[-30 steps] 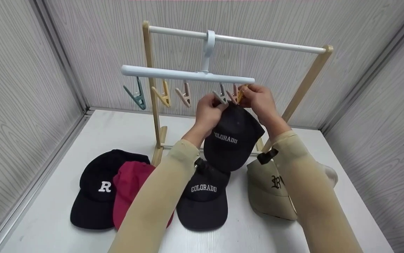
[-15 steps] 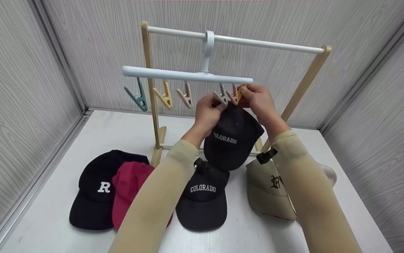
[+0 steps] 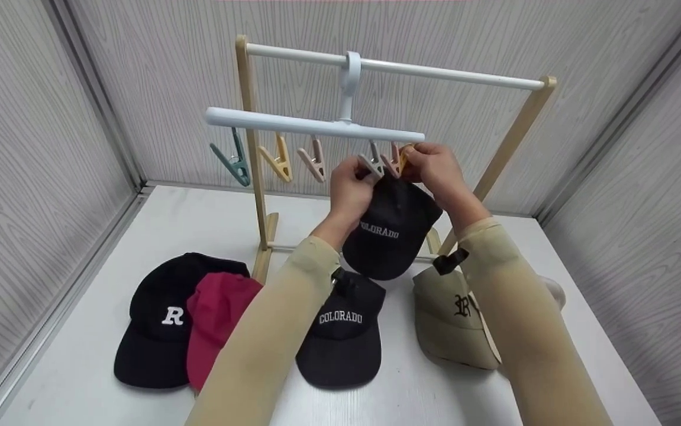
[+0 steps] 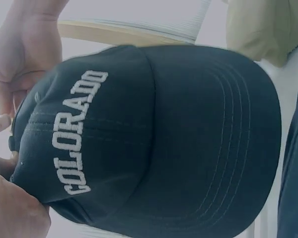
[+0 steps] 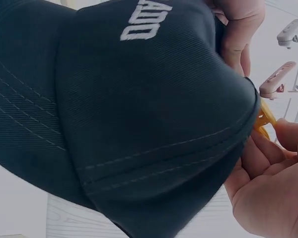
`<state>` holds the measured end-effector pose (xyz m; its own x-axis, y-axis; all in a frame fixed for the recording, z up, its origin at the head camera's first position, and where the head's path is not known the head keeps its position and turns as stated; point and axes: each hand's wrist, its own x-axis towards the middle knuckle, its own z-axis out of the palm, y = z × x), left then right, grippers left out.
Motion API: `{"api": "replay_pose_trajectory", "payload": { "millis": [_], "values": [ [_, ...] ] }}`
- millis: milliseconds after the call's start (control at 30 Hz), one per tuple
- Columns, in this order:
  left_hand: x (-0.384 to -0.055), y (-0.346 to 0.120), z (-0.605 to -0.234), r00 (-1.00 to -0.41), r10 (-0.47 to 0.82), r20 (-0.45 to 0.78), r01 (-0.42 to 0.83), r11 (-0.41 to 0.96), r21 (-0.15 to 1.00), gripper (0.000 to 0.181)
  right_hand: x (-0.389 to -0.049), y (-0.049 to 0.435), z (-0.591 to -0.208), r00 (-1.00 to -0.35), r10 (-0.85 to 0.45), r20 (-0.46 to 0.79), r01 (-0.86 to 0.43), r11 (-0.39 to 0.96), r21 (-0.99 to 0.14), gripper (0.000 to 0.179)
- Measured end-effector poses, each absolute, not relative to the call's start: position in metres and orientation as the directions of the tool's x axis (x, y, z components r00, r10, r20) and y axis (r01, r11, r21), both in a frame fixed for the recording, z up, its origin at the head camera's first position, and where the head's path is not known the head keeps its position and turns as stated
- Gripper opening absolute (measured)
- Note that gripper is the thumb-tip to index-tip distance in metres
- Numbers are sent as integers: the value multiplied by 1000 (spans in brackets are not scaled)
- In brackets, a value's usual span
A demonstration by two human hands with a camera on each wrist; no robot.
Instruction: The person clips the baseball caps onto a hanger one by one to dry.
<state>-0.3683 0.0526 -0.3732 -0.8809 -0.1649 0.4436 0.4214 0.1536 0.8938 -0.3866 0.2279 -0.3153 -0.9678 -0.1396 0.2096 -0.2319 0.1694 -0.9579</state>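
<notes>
A black cap with white COLORADO lettering hangs brim down below the right end of a pale blue clip hanger. My left hand grips the cap's upper edge from the left; its fingertips are partly hidden behind the cap and a grey clip. With thumb and fingers, my right hand pinches the yellow clip at the hanger's right end, by the cap's edge. Whether this clip's jaws are on the cap is hidden. A pink clip hangs between the two hands.
The hanger hooks over a white rod on a wooden-legged rack. More clips hang to the left, including a green clip. On the table lie a black R cap, a red cap, another COLORADO cap and an olive cap.
The held cap's brim has risen slightly, and the hanger has swung a little. Both hands stay at nearly the same place, the right one still pinching the yellow clip.
</notes>
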Motion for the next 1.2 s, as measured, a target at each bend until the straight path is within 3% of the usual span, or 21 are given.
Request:
{"api": "replay_pose_trajectory", "payload": {
  "millis": [433, 1200],
  "values": [
    [-366, 54, -372, -841, -138, 523, 457, 336, 824, 5, -387, 227, -315, -977, -103, 186, -204, 208, -957, 23],
    [-362, 57, -374, -834, -157, 529, 446, 374, 813, 4, -384, 223, -311, -984, -23, 175, -176, 230, -957, 20]
  ]
}}
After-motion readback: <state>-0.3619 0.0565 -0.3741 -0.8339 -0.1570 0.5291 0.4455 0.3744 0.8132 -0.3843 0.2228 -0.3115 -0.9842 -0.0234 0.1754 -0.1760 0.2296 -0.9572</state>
